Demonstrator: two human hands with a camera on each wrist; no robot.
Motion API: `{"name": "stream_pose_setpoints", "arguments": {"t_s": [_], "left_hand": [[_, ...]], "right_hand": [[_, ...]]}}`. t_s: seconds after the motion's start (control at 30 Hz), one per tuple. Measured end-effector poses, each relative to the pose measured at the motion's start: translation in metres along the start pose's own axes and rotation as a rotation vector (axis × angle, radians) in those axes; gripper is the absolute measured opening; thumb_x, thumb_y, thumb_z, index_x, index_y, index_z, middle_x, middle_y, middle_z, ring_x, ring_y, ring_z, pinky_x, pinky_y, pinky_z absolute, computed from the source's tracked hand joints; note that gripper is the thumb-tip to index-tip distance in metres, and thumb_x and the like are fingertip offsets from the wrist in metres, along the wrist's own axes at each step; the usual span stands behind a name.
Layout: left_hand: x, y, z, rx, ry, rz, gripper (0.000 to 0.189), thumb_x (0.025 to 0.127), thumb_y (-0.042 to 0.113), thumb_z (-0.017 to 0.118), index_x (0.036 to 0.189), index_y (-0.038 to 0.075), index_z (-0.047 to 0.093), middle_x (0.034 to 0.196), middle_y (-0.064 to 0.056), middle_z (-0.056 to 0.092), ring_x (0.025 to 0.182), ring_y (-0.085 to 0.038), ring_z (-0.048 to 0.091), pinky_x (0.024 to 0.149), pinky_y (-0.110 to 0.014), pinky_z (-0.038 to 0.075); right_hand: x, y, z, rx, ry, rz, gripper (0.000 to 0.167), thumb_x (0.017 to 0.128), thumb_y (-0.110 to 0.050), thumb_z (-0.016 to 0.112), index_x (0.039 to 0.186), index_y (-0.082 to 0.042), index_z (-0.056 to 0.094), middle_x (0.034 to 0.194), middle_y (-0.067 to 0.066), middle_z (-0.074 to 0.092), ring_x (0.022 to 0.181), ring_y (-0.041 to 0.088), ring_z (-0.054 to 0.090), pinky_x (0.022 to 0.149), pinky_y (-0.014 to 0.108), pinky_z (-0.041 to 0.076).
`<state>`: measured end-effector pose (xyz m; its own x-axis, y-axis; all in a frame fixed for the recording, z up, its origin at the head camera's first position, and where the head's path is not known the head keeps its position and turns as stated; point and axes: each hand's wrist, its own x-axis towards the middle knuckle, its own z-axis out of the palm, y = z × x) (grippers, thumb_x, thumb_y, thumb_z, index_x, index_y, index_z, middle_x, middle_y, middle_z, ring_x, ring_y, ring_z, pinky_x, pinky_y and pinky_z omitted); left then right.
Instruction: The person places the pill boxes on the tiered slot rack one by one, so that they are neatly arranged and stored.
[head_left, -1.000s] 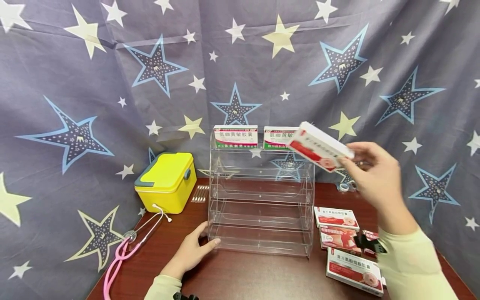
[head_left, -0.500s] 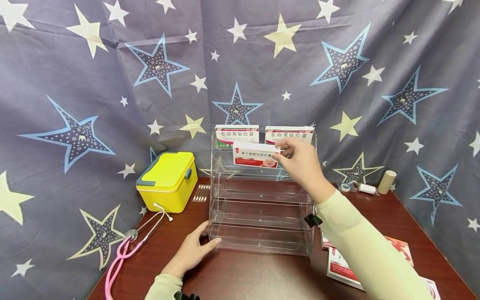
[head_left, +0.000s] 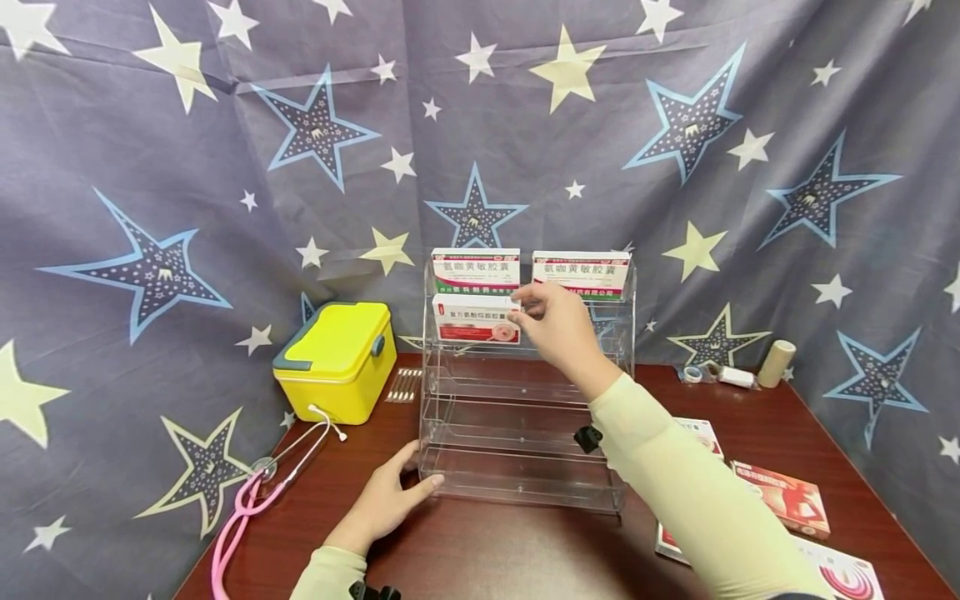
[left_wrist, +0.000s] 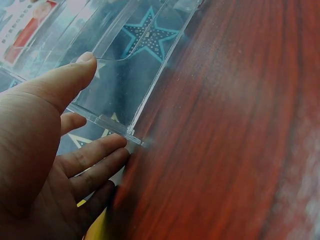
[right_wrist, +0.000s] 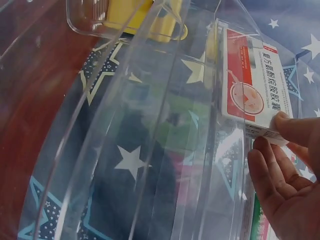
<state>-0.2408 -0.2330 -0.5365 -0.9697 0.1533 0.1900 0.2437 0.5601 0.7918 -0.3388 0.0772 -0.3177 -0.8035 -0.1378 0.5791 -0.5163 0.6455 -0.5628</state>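
My right hand pinches the right end of a white and red medicine box between thumb and fingers. The box stands upright at the left of the second tier of a clear acrylic display rack. In the right wrist view, the lower part of this medicine box sits behind a clear lip. My left hand rests at the rack's lower left corner; in the left wrist view its thumb lies over the clear side and its other fingers extend along the outside.
Two green and white medicine boxes fill the top tier. More medicine boxes lie at right, partly behind the sleeve. A yellow case, cotton swabs and a pink stethoscope are at left. Bandage rolls stand back right.
My right hand has carried the white and red medicine box leftward from the right side of the rack, down into the second tier's left end. The left hand has stayed in place.
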Motion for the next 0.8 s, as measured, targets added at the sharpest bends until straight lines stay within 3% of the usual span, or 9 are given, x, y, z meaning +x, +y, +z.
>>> {"name": "stream_pose_setpoints", "arguments": {"t_s": [0.3,0.57,0.8], "left_hand": [[0.000,0.002,0.000,-0.003,-0.001,0.002,0.067,0.090,0.044,0.084,0.149,0.030,0.055,0.120,0.010,0.071,0.115,-0.012,0.064,0.105,-0.047,0.046],[-0.001,0.001,0.001,0.010,0.013,0.031,0.066,0.091,0.041,0.083,0.148,0.024,0.055,0.117,0.008,0.072,0.112,-0.013,0.066,0.101,-0.047,0.048],[-0.001,0.002,0.001,0.004,0.002,0.011,0.067,0.091,0.044,0.083,0.149,0.028,0.055,0.118,0.011,0.072,0.112,-0.011,0.065,0.102,-0.045,0.048]], "right_hand": [[-0.002,0.000,0.008,0.013,0.001,0.012,0.023,0.095,-0.022,0.082,0.117,-0.017,0.077,0.108,0.001,0.071,0.090,0.016,0.070,0.074,0.040,0.058],[-0.003,0.004,0.012,0.042,0.027,-0.026,0.022,0.095,-0.022,0.082,0.116,-0.016,0.076,0.107,0.000,0.067,0.089,0.016,0.071,0.077,0.041,0.058],[-0.005,0.006,0.012,0.061,0.017,-0.024,0.023,0.095,-0.022,0.081,0.118,-0.018,0.075,0.109,0.000,0.065,0.090,0.017,0.072,0.077,0.041,0.058]]}}
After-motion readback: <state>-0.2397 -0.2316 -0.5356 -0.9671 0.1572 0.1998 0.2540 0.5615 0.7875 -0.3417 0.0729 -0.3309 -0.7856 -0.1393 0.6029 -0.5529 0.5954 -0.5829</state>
